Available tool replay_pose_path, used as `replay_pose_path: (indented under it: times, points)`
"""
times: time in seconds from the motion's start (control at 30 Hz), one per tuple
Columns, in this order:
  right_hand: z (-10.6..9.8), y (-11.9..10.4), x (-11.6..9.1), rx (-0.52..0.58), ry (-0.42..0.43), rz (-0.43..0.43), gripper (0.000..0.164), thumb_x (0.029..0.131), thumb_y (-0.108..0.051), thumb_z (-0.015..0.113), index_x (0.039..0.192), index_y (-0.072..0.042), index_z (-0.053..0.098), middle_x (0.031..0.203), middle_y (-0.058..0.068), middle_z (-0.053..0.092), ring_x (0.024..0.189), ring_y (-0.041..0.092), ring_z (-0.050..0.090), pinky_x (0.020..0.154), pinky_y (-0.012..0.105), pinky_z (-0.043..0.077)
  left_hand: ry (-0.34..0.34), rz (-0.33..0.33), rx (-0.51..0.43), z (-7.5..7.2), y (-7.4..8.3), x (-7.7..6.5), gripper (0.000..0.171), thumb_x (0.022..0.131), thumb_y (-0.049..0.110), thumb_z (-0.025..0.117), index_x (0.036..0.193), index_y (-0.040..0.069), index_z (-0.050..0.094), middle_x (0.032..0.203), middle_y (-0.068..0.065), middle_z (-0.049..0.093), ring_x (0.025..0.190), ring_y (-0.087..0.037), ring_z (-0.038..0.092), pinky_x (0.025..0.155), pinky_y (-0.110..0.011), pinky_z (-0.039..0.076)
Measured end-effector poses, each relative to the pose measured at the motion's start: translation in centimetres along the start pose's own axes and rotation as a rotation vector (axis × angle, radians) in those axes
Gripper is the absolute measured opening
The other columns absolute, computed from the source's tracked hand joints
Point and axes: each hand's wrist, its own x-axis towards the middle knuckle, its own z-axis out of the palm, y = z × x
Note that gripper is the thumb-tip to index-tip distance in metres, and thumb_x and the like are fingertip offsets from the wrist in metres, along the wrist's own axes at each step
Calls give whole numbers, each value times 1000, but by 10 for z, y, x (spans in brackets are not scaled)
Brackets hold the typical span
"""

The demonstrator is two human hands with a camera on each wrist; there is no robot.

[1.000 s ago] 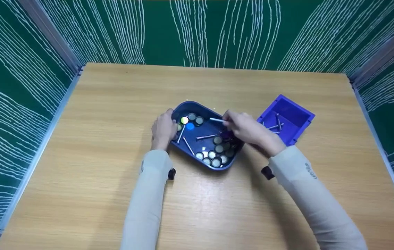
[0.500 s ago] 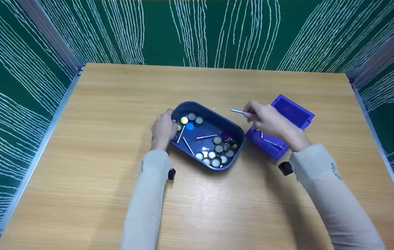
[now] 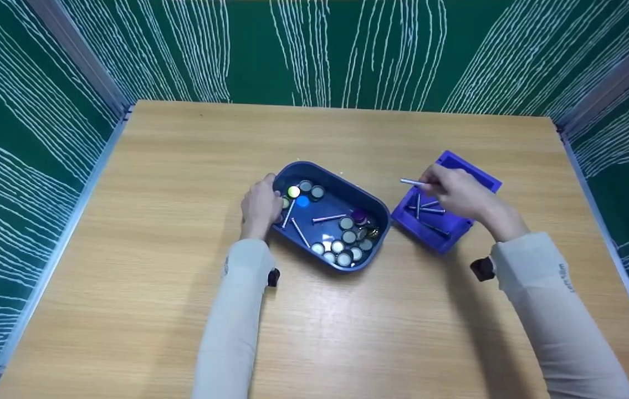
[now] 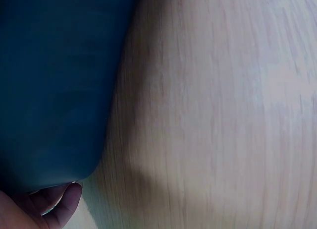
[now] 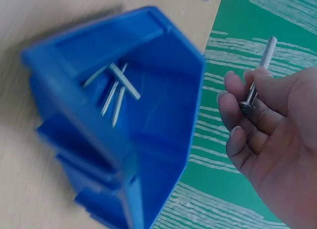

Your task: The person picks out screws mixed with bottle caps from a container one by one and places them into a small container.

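My right hand (image 3: 466, 194) pinches a metal bolt (image 5: 266, 55) between thumb and fingers, above the purple-blue plastic bin (image 3: 491, 185). The bolt's threaded end points away from the hand and its round head lies near the palm. Several bolts (image 5: 124, 80) lie inside that bin. My left hand (image 3: 260, 208) grips the left end of a dark blue tub (image 3: 342, 180); its fingertips curl at the wall in the left wrist view. In the tub lie several round discs like bottle caps (image 3: 344, 259), a blue one (image 3: 303, 201), a purple one (image 3: 358, 215) and 3 bolts (image 3: 330, 218).
The tub and bin stand close together on a wooden table (image 3: 181, 166). Green walls (image 3: 336, 55) with white wavy lines rise behind and at both sides, with grey posts at the corners.
My right hand has lifted the bolt out of the tub and carried it right, over the bin. The left hand and the tub have stayed in place.
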Motion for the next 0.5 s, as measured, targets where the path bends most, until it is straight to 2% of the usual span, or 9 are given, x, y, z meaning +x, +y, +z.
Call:
replay_pose_path:
  times: [0.17, 0.4, 0.5]
  points:
    - [-1, 14, -5, -35, -23, 2, 14, 100, -6, 50, 109, 0, 58, 99, 16, 64, 86, 25, 59, 75, 40, 49, -11, -11, -7, 0, 1, 0, 44, 101, 20, 51, 145, 15, 46, 142, -13, 57, 124, -31, 59, 104, -49, 47]
    - [3, 28, -6, -71, -83, 29, 19, 100, -9, 50, 112, 1, 60, 101, 17, 66, 91, 27, 62, 82, 47, 51, 1, 17, 12, 1, -2, 2, 42, 100, 19, 51, 142, 15, 49, 137, -13, 60, 119, -33, 61, 96, -51, 50]
    - [6, 31, -5, -88, -106, 52, 21, 101, -11, 50, 114, 1, 61, 102, 16, 65, 91, 27, 60, 84, 49, 51, -3, 10, 10, 1, -1, 1, 43, 100, 19, 51, 143, 14, 48, 138, -13, 60, 120, -33, 61, 97, -50, 50]
